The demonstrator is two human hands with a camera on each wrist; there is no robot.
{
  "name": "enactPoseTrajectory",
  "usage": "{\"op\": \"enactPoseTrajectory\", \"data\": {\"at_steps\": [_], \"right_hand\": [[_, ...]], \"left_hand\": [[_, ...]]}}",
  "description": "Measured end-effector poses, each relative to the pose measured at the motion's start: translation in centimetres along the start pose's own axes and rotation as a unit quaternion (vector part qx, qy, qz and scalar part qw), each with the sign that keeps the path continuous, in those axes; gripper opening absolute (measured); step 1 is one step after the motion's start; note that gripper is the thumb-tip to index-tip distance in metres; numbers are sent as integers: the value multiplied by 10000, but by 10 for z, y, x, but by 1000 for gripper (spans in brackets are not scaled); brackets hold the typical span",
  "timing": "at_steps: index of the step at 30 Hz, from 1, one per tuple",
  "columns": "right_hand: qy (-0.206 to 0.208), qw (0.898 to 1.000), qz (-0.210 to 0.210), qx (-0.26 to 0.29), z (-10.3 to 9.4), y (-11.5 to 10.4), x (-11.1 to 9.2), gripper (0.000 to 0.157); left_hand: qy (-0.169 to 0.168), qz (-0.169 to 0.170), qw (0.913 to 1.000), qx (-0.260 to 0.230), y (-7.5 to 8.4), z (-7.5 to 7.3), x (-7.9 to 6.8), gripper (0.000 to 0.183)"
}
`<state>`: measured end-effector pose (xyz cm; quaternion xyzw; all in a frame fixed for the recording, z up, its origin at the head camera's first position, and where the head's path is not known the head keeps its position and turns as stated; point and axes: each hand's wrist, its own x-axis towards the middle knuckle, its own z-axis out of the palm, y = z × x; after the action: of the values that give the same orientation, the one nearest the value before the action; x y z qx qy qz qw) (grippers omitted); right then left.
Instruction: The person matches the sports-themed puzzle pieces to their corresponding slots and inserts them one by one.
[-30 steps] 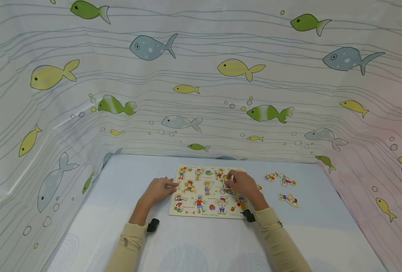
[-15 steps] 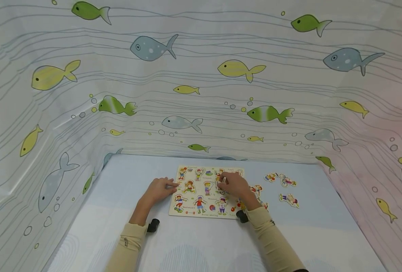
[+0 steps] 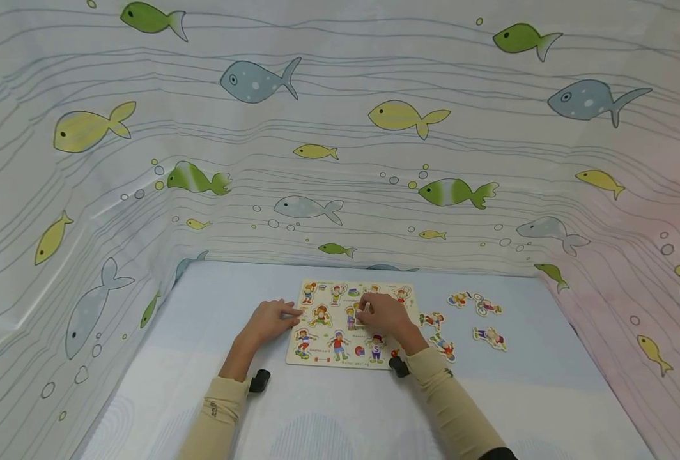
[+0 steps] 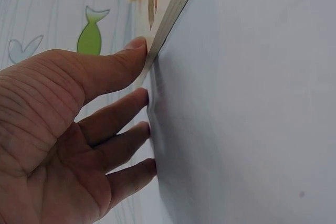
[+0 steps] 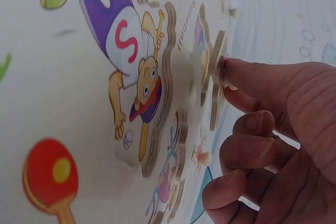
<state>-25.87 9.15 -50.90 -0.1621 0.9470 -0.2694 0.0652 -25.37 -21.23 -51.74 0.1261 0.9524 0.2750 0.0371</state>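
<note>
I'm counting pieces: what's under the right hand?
The right hand pinches a puzzle piece above the board; whatever lies beneath its palm is covered in the head view.

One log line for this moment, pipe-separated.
left hand: touching left edge of puzzle board | right hand: pinching puzzle piece over board | loose pieces: five visible, on table, right of board

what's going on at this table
A person's right hand pinches a puzzle piece over the middle of a picture puzzle board. The left hand touches the board's left edge. Many figures sit on the board, while several loose pieces lie to its right.
</note>
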Motion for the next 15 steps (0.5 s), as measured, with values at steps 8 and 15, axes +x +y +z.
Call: {"op": "enactPoseTrajectory", "data": {"at_steps": [8, 15], "right_hand": [[-29, 9999, -60, -90, 6, -6, 4, 13], [-127, 9992, -164, -331, 11, -8, 6, 15]], "left_hand": [[-27, -21, 10000, 72, -2, 0, 2, 24], [-50, 2, 10000, 58, -1, 0, 1, 25]]}}
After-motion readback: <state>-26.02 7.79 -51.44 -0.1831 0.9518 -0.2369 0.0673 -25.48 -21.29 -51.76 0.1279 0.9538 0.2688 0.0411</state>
